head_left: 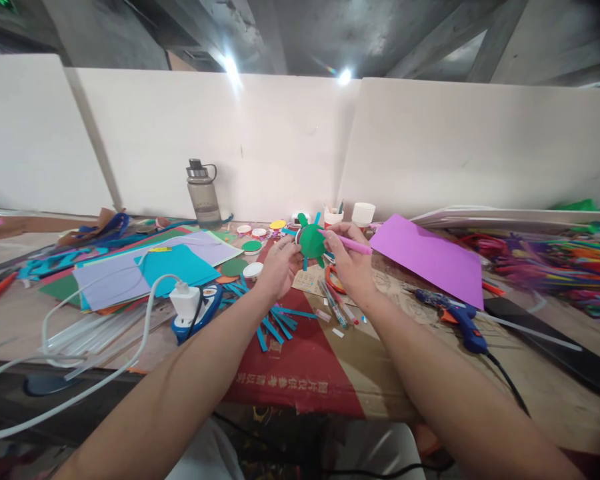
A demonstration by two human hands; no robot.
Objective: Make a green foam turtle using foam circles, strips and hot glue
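A round green paper turtle (pixel 311 243), with small green limbs and blue strips behind it, is held up over the table. Fingers of my left hand (pixel 281 265) are closed on its left edge. My right hand (pixel 351 261) grips a pink pen (pixel 353 245), whose tip meets or nearly meets the turtle's upper right side. Orange-handled scissors (pixel 334 280) lie just under my right hand, partly hidden by it. Several pens (pixel 336 303) and loose blue paper strips (pixel 280 323) are spread below the hands.
At left are coloured paper sheets (pixel 175 267), a power strip (pixel 200 310) with a white cable, and a water bottle (pixel 204 193). To the right lie purple paper (pixel 430 260), a blue glue gun (pixel 463 320), a black phone-like slab (pixel 550 347) and pipe cleaners (pixel 555 267).
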